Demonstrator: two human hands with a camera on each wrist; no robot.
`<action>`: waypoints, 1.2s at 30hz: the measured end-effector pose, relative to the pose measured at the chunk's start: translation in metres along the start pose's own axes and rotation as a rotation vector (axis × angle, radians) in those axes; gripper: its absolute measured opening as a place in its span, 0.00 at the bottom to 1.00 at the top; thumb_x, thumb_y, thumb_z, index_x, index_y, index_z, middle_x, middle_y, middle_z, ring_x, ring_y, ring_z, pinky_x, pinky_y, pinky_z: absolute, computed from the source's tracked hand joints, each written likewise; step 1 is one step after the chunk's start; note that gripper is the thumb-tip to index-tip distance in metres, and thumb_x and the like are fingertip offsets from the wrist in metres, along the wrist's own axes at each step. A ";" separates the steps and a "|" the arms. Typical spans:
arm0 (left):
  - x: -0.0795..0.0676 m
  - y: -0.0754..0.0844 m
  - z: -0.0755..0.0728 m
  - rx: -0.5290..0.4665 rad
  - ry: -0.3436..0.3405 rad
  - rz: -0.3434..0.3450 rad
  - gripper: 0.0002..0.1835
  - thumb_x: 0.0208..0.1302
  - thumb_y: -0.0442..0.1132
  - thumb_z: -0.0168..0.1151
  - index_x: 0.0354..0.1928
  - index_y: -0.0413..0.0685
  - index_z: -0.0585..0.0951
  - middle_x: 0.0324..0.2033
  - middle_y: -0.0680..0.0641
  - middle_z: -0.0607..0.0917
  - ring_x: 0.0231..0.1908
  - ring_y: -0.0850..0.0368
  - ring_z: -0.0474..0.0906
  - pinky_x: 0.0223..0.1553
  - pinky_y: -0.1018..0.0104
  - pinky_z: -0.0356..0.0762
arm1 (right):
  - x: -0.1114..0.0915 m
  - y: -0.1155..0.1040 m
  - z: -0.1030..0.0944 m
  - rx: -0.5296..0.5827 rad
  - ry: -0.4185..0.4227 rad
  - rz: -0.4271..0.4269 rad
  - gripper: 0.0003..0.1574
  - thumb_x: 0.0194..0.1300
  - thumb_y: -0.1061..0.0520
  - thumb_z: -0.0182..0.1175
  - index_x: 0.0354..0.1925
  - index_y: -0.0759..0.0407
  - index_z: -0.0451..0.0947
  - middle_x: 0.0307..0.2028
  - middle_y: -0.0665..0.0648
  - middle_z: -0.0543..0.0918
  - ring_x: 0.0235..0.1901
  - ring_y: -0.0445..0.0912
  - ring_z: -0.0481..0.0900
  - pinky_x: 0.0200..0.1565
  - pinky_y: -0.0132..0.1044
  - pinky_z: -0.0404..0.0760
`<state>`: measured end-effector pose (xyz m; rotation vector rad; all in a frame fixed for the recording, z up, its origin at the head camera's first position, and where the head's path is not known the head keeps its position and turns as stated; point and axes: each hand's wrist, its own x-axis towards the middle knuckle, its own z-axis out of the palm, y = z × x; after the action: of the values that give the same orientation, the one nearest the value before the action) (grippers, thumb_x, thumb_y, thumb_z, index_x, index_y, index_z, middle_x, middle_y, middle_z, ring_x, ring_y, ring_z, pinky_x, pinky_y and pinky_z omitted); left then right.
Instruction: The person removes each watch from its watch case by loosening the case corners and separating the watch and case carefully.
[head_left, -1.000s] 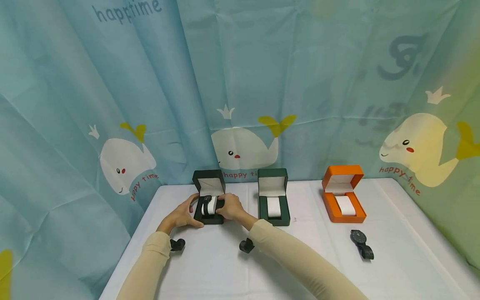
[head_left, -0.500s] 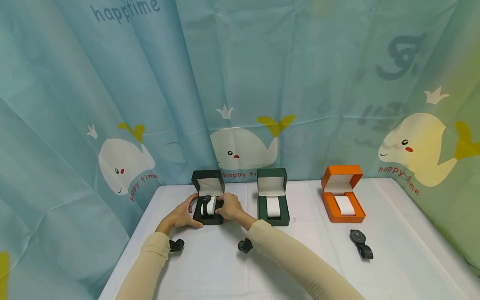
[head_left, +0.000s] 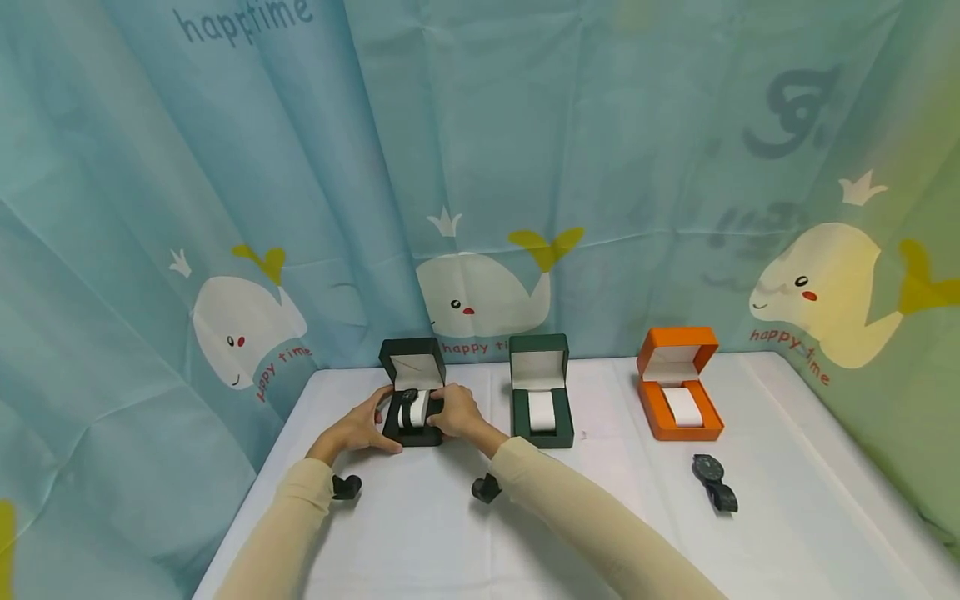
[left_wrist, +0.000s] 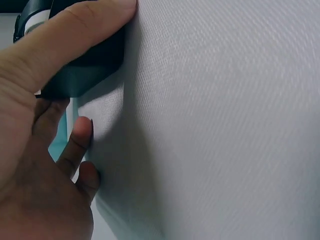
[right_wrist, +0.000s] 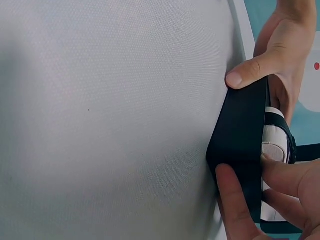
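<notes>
A black watch box stands with its lid up at the left of the table. Inside it sits a white watch cushion with a black watch strapped round it. My left hand grips the box's left side, thumb along the front and fingers toward the back. My right hand pinches the cushion's right end between thumb and finger. In the right wrist view, another right finger lies against the box's outer corner. The box hides much of the left fingers in that view.
An open green watch box stands to the right, then an open orange one, each with a bare white cushion. A second black watch lies in front of the orange box. A curtain hangs behind the table.
The head view has shifted slightly, moving the scene a little left. Both hands keep their places at the black box.
</notes>
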<state>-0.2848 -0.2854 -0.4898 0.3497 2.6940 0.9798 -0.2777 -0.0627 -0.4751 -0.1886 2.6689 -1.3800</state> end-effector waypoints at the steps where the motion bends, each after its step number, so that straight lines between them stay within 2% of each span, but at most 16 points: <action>1: 0.000 0.000 0.000 0.006 -0.004 -0.002 0.64 0.43 0.42 0.87 0.78 0.40 0.55 0.41 0.42 0.72 0.42 0.48 0.68 0.45 0.53 0.66 | 0.000 0.000 0.000 0.005 -0.002 0.001 0.30 0.60 0.66 0.74 0.61 0.63 0.82 0.61 0.72 0.75 0.18 0.45 0.78 0.19 0.32 0.81; 4: 0.000 0.002 -0.001 0.017 -0.021 -0.021 0.65 0.43 0.44 0.87 0.79 0.41 0.54 0.45 0.41 0.73 0.44 0.48 0.69 0.47 0.53 0.67 | 0.000 -0.001 -0.001 0.013 -0.015 0.006 0.30 0.60 0.67 0.74 0.61 0.65 0.81 0.61 0.73 0.75 0.16 0.45 0.79 0.19 0.32 0.81; 7: -0.002 0.003 -0.003 0.019 -0.034 -0.017 0.67 0.45 0.46 0.86 0.80 0.41 0.50 0.60 0.35 0.73 0.47 0.47 0.70 0.49 0.52 0.68 | -0.001 -0.002 -0.001 0.002 -0.029 0.003 0.30 0.62 0.67 0.72 0.62 0.66 0.80 0.62 0.73 0.75 0.15 0.43 0.79 0.19 0.31 0.80; 11: -0.009 0.003 -0.008 -0.005 -0.029 -0.005 0.69 0.46 0.46 0.86 0.81 0.43 0.46 0.77 0.37 0.59 0.49 0.46 0.71 0.49 0.53 0.69 | -0.003 -0.003 0.000 -0.011 -0.047 -0.015 0.30 0.64 0.66 0.71 0.63 0.65 0.79 0.63 0.72 0.75 0.15 0.42 0.79 0.19 0.29 0.80; 17: -0.019 0.003 -0.018 -0.020 0.005 0.026 0.62 0.50 0.48 0.84 0.80 0.48 0.53 0.73 0.39 0.64 0.46 0.47 0.70 0.44 0.57 0.67 | -0.002 -0.003 0.000 -0.011 -0.045 -0.035 0.30 0.62 0.66 0.72 0.63 0.64 0.80 0.61 0.72 0.75 0.20 0.46 0.81 0.20 0.31 0.81; 21: -0.022 0.006 -0.025 -0.043 0.032 0.065 0.56 0.53 0.46 0.82 0.79 0.46 0.57 0.73 0.38 0.65 0.46 0.45 0.72 0.43 0.56 0.68 | -0.002 -0.003 -0.002 -0.024 -0.051 -0.043 0.31 0.62 0.66 0.73 0.63 0.64 0.80 0.60 0.72 0.75 0.23 0.48 0.81 0.20 0.31 0.81; 25: -0.022 0.008 -0.030 -0.049 0.053 0.090 0.55 0.53 0.44 0.82 0.78 0.45 0.58 0.74 0.37 0.66 0.47 0.43 0.73 0.45 0.55 0.70 | -0.003 -0.003 -0.005 -0.027 -0.061 -0.055 0.31 0.63 0.65 0.72 0.63 0.64 0.79 0.60 0.73 0.75 0.21 0.47 0.80 0.20 0.31 0.80; 30: -0.019 0.011 -0.031 -0.044 0.066 0.116 0.54 0.53 0.43 0.82 0.77 0.46 0.58 0.72 0.36 0.69 0.46 0.42 0.75 0.46 0.52 0.69 | -0.005 -0.001 -0.006 -0.040 -0.061 -0.075 0.30 0.63 0.65 0.72 0.63 0.65 0.79 0.60 0.73 0.75 0.27 0.49 0.81 0.20 0.31 0.80; 32: -0.018 0.013 -0.030 -0.037 0.078 0.127 0.51 0.54 0.42 0.82 0.75 0.44 0.62 0.70 0.36 0.70 0.46 0.42 0.76 0.46 0.52 0.70 | -0.006 -0.001 -0.007 -0.049 -0.058 -0.075 0.30 0.63 0.65 0.73 0.63 0.65 0.80 0.60 0.73 0.75 0.31 0.51 0.80 0.20 0.31 0.80; 36: -0.017 0.020 -0.028 -0.017 0.096 0.143 0.43 0.54 0.42 0.81 0.70 0.39 0.70 0.66 0.36 0.74 0.47 0.40 0.76 0.44 0.54 0.73 | -0.005 0.000 -0.007 -0.053 -0.053 -0.072 0.30 0.63 0.65 0.73 0.63 0.65 0.80 0.59 0.72 0.75 0.28 0.49 0.79 0.19 0.30 0.80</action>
<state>-0.2751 -0.2923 -0.4534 0.5110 2.7764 1.0847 -0.2743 -0.0558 -0.4709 -0.3256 2.6816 -1.3060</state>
